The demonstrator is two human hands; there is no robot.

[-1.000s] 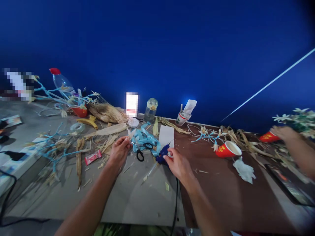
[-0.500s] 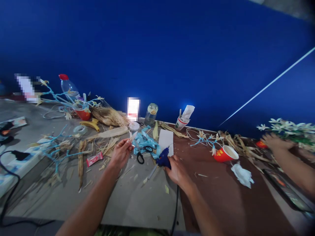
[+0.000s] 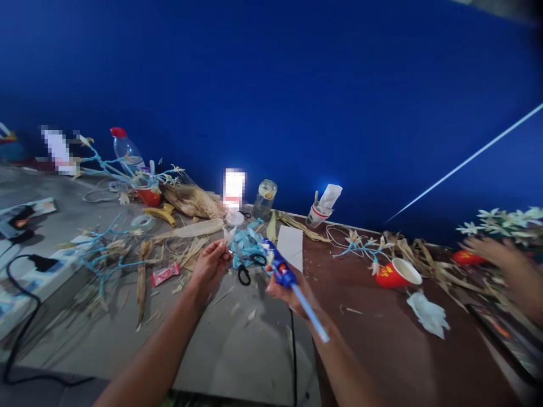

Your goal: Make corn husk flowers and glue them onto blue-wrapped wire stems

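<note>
My left hand [image 3: 208, 267] pinches a small pale husk piece [image 3: 228, 236] above the grey table [image 3: 237, 350]. My right hand [image 3: 292, 294] grips a blue glue gun [image 3: 280, 270], lifted off the table, its nozzle aimed toward the husk piece and a pale glue stick [image 3: 311, 314] jutting back over my wrist. Its black cord [image 3: 292, 350] hangs down to the table's near edge. Black-handled scissors [image 3: 248, 267] and light blue ribbon [image 3: 245, 244] lie between my hands.
Dried corn husks [image 3: 193, 200], blue wire branches [image 3: 106, 260], a tape roll [image 3: 141, 221], a glass jar [image 3: 264, 198], a paper cup [image 3: 316, 213], a red cup [image 3: 396, 274] and a white card [image 3: 291, 244] lie about. Another person's blurred hand [image 3: 500, 254] reaches near white flowers [image 3: 504, 223] at right.
My right hand has picked the glue gun up from the table and swung its nozzle toward my left hand. My left hand has stayed in place with the husk piece.
</note>
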